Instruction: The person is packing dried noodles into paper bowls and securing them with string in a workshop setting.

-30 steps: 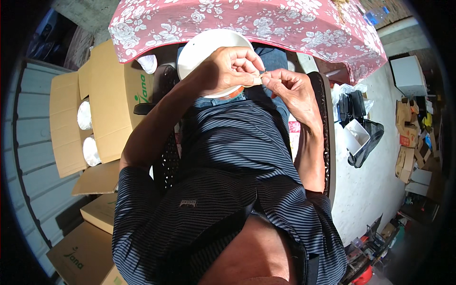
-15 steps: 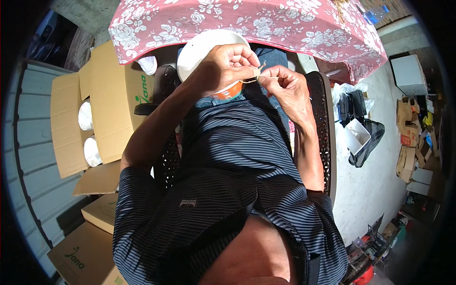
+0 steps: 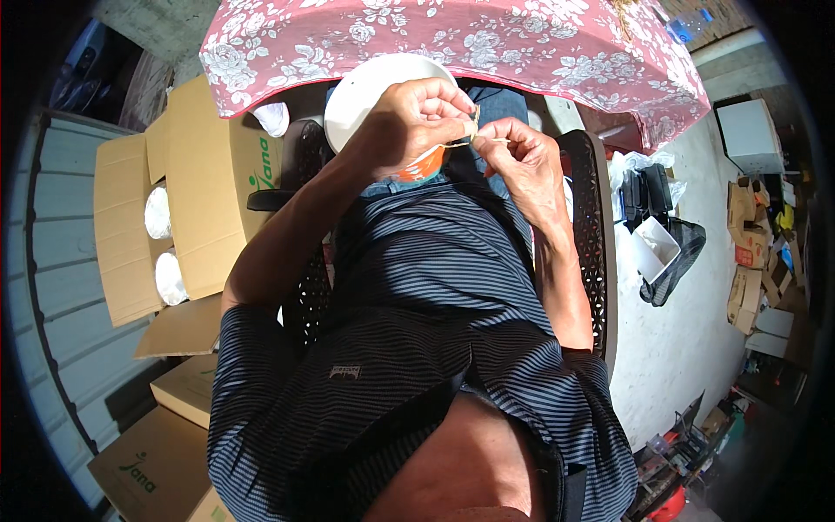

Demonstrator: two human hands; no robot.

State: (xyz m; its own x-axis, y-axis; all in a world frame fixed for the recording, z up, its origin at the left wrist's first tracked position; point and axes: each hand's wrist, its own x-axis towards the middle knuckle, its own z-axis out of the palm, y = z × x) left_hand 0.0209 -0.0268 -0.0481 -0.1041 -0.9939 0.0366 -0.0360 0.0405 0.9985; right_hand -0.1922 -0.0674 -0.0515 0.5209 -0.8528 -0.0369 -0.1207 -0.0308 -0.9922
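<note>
Between my two hands is a thin, straw-coloured strand point(image 3: 477, 114), with short ends sticking out past the fingers. My left hand point(image 3: 416, 117) is closed in a pinch on it, thumb against the bent forefinger. From the other side, my right hand point(image 3: 529, 165) grips the strand between thumb and fingertips, almost touching the left. Below the left hand, a white bucket point(image 3: 355, 94) with an orange patch on its side rests on my lap. The left hand and forearm cover part of its rim, and its contents cannot be made out.
Ahead stands a table under a pink flowered cloth point(image 3: 483, 43), with some straw-like bits point(image 3: 623, 16) on it. Cardboard boxes point(image 3: 204, 191) stand at my left. Chair armrests point(image 3: 596, 252) flank me. On the floor at right lie a white container point(image 3: 654, 244) and black bags point(image 3: 648, 193).
Both hands stay nearly in place. The fingers have shifted slightly on the strand, and a pale end now shows across the right forefinger.
</note>
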